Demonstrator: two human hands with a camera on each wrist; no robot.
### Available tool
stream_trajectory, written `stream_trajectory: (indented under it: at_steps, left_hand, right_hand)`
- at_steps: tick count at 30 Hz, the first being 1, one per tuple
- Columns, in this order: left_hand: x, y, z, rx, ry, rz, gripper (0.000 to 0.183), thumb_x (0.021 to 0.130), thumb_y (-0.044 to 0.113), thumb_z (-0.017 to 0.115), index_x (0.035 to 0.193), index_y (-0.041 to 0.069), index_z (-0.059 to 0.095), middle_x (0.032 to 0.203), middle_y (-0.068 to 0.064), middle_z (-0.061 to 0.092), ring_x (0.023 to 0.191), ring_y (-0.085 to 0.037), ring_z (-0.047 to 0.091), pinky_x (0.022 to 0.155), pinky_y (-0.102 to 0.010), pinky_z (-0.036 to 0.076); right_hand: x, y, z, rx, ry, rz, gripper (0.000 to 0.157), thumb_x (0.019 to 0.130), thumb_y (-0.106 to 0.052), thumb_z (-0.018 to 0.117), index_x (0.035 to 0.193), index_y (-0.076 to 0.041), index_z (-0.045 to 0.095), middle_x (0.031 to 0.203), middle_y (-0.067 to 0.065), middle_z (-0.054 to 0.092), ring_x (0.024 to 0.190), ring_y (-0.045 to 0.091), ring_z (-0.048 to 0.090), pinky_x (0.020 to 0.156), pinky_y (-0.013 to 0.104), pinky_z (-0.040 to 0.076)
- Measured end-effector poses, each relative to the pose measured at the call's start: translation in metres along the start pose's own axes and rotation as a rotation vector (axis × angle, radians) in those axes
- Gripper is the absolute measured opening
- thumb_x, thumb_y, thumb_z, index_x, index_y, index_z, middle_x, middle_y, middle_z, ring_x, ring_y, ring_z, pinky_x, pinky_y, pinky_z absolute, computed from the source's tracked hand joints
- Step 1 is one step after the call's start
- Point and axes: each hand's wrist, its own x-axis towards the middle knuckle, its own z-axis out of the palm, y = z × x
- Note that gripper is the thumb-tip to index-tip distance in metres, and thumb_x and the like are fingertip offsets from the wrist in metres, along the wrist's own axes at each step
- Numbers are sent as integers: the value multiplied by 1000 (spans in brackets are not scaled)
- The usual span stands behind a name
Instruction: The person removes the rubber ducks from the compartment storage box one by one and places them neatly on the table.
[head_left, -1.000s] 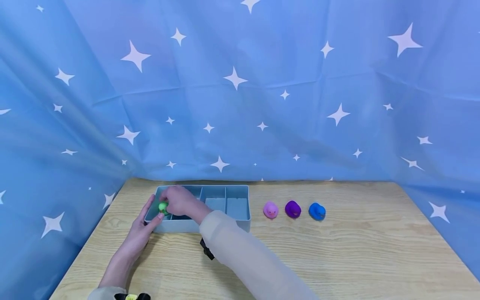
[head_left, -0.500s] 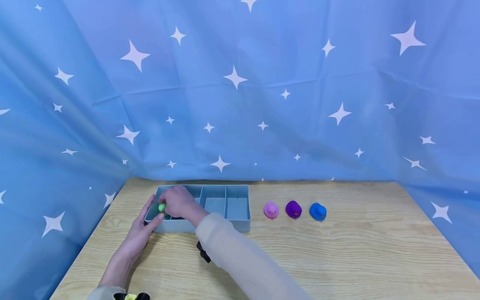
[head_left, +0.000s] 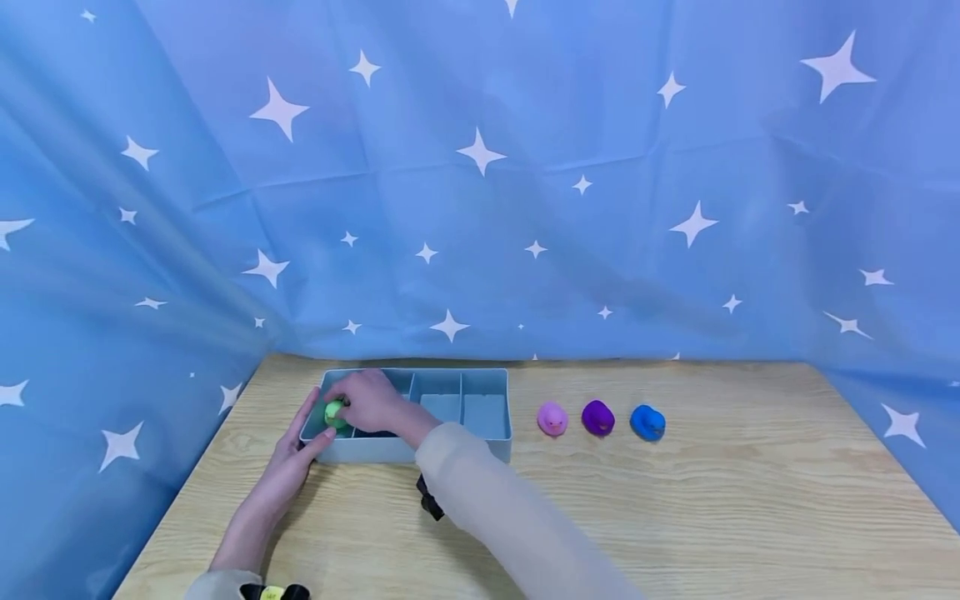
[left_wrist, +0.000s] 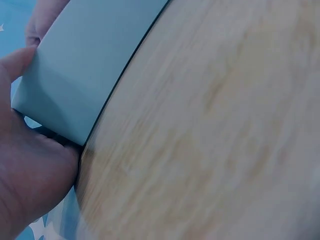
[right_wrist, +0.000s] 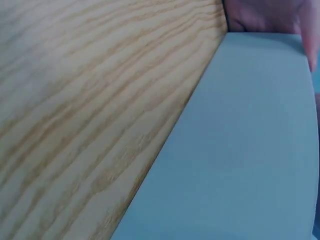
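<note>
In the head view, a grey-blue divided box [head_left: 405, 451] lies near the table's left back. My left hand [head_left: 288, 462] holds its front left corner, the thumb on the front rim and fingers along the left end. The left wrist view shows that thumb [left_wrist: 19, 62] at the rim. My right hand [head_left: 372, 403] reaches into the leftmost compartment and pinches a light green rubber duck [head_left: 334, 414]; its fingertips are partly hidden. Right of the box, a pink duck [head_left: 552, 419], a purple duck [head_left: 598, 418] and a blue duck [head_left: 647, 423] stand in a row.
The wooden table [head_left: 675, 517] stretches to the front and right. A blue curtain [head_left: 495, 242] with white stars hangs behind and along both sides. The right forearm's sleeve [head_left: 510, 508] crosses in front of the box. The box's right-hand compartments [head_left: 485, 412] hold nothing visible.
The green duck was mostly covered by my right hand half a second ago and shows more now. My left hand keeps its place on the box. The whole head view has shifted slightly.
</note>
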Motion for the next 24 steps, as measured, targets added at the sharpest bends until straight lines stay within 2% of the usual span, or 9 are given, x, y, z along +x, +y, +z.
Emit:
stream_trajectory:
  at_steps: [4,8,12,18,24]
  left_hand:
    - [2,0,5,12,4,-11,80,108,34,54,166,35,-2,172,-11,-9,154,-42,-8,118,-71,3]
    - [3,0,5,51,23,-14,81,107,38,54,166,35,-1,171,-11,-10,154,-44,-9,116,-73,4]
    - [3,0,2,76,22,2,82,107,38,56,166,33,-1,171,-11,-11,153,-45,-9,116,-73,6]
    - [1,0,0,97,31,-7,85,106,40,57,166,35,-3,171,-13,-9,154,-45,-8,117,-72,4]
    - [1,-2,-2,111,22,3,84,106,37,57,165,36,-3,171,-13,-11,153,-45,-10,117,-72,4]
  right_hand:
    - [-8,7,-15,211,17,31,30,101,-16,69,130,-17,73,108,-10,73,81,1,59,73,14,46]
    - [-17,9,-35,404,47,54,33,101,-12,68,133,-14,71,111,-5,73,86,7,64,67,15,49]
    - [-31,11,-56,537,53,71,32,102,-10,66,134,-13,70,105,-5,71,85,14,66,64,20,50]
    - [-61,20,-84,575,62,39,33,101,-6,66,133,-12,70,111,-4,72,96,5,66,74,21,55]
    - [-104,37,-111,574,82,32,34,99,-2,67,132,-8,70,119,0,70,104,9,67,83,23,56]
